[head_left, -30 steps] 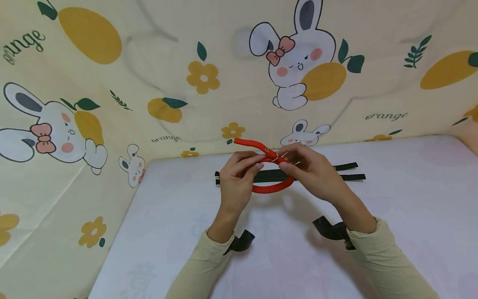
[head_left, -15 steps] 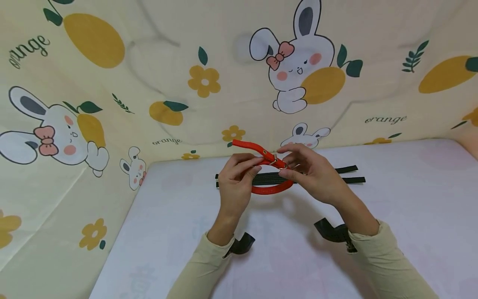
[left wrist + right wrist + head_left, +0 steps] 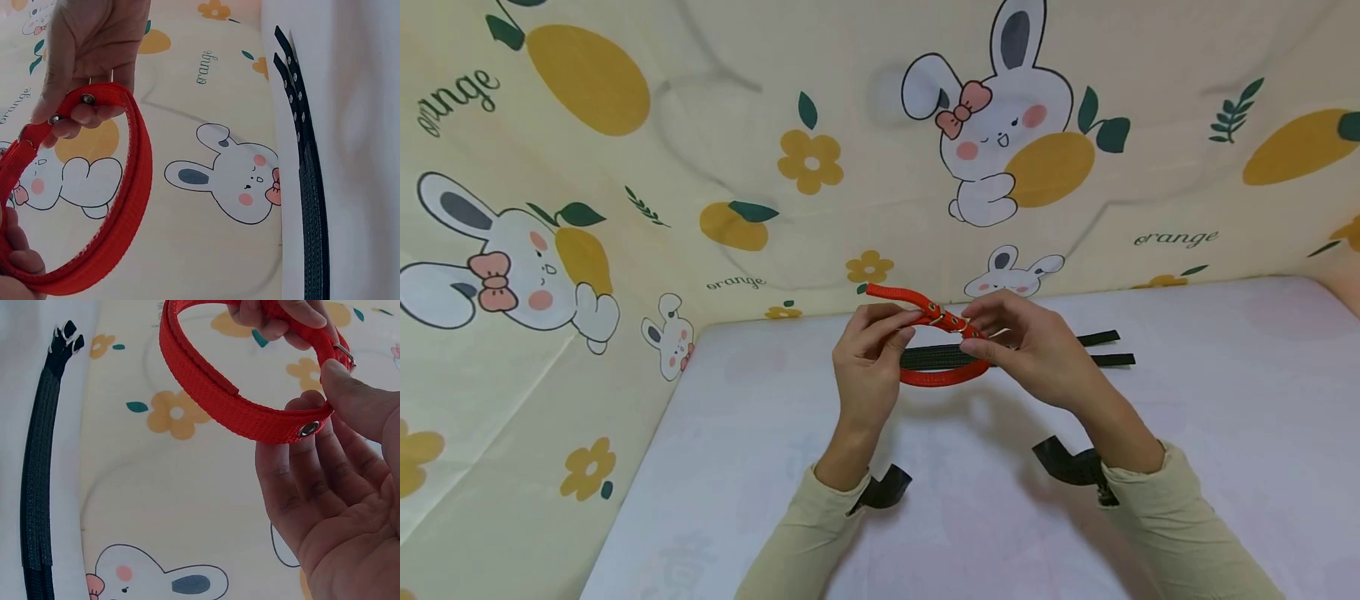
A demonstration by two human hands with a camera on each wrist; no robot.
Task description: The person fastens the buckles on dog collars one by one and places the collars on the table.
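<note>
A red pet collar (image 3: 936, 379) is closed into a loop above the table, its free end (image 3: 891, 292) sticking out to the upper left. My left hand (image 3: 868, 362) pinches the collar beside its metal buckle (image 3: 345, 356). Between thumb and fingers, my right hand (image 3: 1037, 354) holds the band on the other side; in the right wrist view a metal eyelet (image 3: 309, 429) shows by the fingertips. The left wrist view shows the loop (image 3: 140, 169) hanging between both hands. Part of the buckle is hidden by fingers in that view.
Behind the hands, black collars (image 3: 940, 358) lie side by side on the white table (image 3: 760, 467), their eyelet-punched ends (image 3: 290, 87) pointing right and their buckles (image 3: 65, 337) at the left. A printed cloth wall (image 3: 850, 225) rises at the table's back and left.
My left hand and the buckle have shifted slightly left, away from the right hand. More eyelet-studded strap now shows between the buckle and my right fingers. The black collars have stayed put.
</note>
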